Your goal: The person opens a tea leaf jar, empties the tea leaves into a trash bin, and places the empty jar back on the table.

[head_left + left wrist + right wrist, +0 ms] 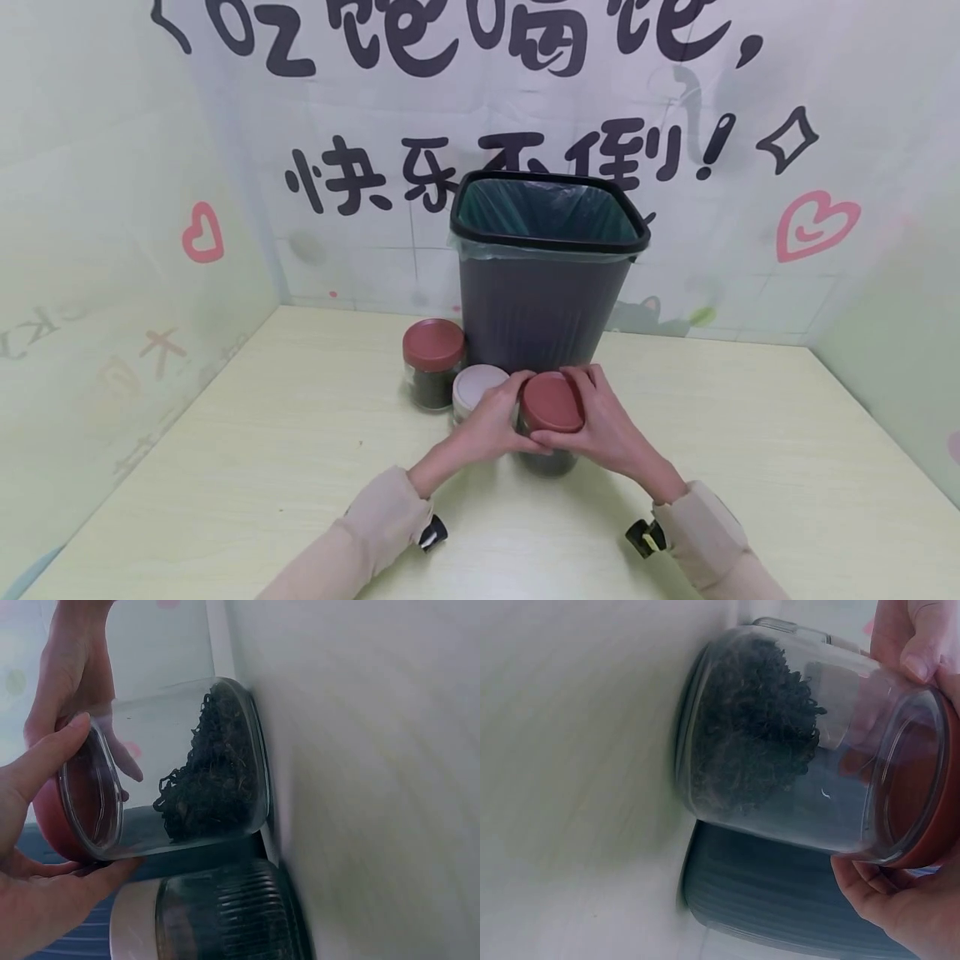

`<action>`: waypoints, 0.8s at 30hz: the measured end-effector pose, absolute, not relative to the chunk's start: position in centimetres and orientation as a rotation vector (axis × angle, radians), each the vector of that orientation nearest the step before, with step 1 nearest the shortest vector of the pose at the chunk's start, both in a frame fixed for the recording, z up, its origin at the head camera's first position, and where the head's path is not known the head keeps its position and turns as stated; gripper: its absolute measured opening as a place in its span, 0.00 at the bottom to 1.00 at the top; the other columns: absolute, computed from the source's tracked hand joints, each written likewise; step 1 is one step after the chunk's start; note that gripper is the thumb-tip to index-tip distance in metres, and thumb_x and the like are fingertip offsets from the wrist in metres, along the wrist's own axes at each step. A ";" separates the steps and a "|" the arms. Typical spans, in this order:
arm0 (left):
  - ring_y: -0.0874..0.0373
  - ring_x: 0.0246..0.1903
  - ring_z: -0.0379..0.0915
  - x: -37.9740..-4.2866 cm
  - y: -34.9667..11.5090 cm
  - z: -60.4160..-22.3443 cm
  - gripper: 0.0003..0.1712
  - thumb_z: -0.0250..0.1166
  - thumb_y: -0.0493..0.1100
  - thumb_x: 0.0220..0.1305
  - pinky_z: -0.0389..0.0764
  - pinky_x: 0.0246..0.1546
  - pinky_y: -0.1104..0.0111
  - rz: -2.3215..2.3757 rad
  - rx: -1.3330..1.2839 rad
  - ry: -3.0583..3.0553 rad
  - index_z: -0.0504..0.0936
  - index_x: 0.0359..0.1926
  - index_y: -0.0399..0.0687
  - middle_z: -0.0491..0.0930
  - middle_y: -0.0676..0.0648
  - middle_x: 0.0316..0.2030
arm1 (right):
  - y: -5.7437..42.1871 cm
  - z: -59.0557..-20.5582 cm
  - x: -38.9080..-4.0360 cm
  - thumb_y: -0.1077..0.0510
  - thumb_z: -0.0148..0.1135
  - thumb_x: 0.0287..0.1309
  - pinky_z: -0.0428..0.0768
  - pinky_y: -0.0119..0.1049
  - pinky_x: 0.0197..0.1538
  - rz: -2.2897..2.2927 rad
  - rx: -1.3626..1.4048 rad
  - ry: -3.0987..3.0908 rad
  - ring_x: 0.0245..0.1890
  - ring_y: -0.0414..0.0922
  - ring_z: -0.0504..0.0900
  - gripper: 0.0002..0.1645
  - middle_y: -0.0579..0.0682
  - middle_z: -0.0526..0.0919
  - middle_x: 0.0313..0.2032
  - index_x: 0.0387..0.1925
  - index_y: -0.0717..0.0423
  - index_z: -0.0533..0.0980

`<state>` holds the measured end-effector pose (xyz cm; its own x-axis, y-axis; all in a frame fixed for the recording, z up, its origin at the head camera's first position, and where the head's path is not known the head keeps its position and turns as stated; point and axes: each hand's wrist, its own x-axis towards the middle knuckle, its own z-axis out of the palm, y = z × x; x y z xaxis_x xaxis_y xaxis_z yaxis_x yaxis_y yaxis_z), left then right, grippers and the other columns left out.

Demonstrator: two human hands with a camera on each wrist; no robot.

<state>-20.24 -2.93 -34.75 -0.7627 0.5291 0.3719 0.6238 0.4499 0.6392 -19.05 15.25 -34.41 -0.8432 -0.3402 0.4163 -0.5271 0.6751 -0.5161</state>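
A glass jar with a red lid (552,402) stands on the table, with both hands around its top. The left hand (491,427) grips it from the left, thumb in front and fingers behind. From the other side the right hand (613,432) holds the lid's edge, thumb at the front. Dark, curled dried leaves like loose tea (214,769) fill the lower part of the jar, seen lying sideways in both wrist views. Close to the left hand is a jar with a pale lid (478,386), partly hidden by that hand.
Behind the jars stands a tall dark trash bin (536,308) lined with a thin bag. Another red-lidded jar (433,346) with dark contents is at the bin's left. A printed wall covering (360,258) rises behind the light wooden table (300,425).
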 end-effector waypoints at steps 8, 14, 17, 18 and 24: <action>0.53 0.48 0.69 -18.7 -3.0 -35.2 0.50 0.76 0.46 0.35 0.71 0.49 0.64 -1.279 -1.063 -2.588 0.60 0.57 0.36 0.71 0.43 0.50 | 15.2 -34.7 -17.7 0.41 0.72 0.32 0.76 0.36 0.38 0.937 0.773 -2.579 0.41 0.42 0.68 0.46 0.51 0.66 0.45 0.52 0.58 0.65; 0.54 0.49 0.68 -18.3 -3.2 -35.6 0.51 0.77 0.44 0.33 0.70 0.50 0.66 -1.413 -1.052 -2.651 0.59 0.58 0.37 0.70 0.44 0.51 | 15.0 -34.8 -17.1 0.42 0.72 0.32 0.76 0.36 0.39 0.941 0.818 -2.555 0.41 0.40 0.68 0.46 0.49 0.66 0.45 0.52 0.58 0.64; 0.54 0.50 0.67 -18.2 -3.2 -35.9 0.51 0.77 0.43 0.32 0.70 0.51 0.67 -1.463 -1.027 -2.677 0.60 0.58 0.38 0.69 0.45 0.51 | 14.9 -34.8 -16.9 0.43 0.72 0.32 0.76 0.36 0.40 0.949 0.832 -2.547 0.42 0.41 0.69 0.47 0.50 0.66 0.47 0.54 0.58 0.64; 0.54 0.50 0.67 -18.2 -3.2 -36.0 0.51 0.77 0.43 0.31 0.69 0.51 0.67 -1.477 -1.017 -2.680 0.60 0.58 0.39 0.69 0.45 0.51 | 14.9 -34.8 -16.8 0.43 0.72 0.33 0.76 0.36 0.40 0.948 0.838 -2.545 0.42 0.41 0.69 0.47 0.50 0.66 0.47 0.54 0.59 0.64; 0.55 0.51 0.67 -18.1 -3.1 -36.2 0.53 0.78 0.45 0.29 0.69 0.51 0.66 -1.517 -0.955 -2.678 0.60 0.59 0.43 0.69 0.48 0.51 | 14.5 -35.0 -16.5 0.41 0.69 0.37 0.76 0.37 0.39 0.862 0.838 -2.521 0.43 0.44 0.70 0.49 0.54 0.68 0.48 0.56 0.64 0.63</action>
<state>-18.05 -3.06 -36.18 -0.8214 0.5298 0.2113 0.4537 0.3823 0.8050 -16.46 14.49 -35.00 -0.7652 -0.4200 0.4879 -0.6308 0.6406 -0.4378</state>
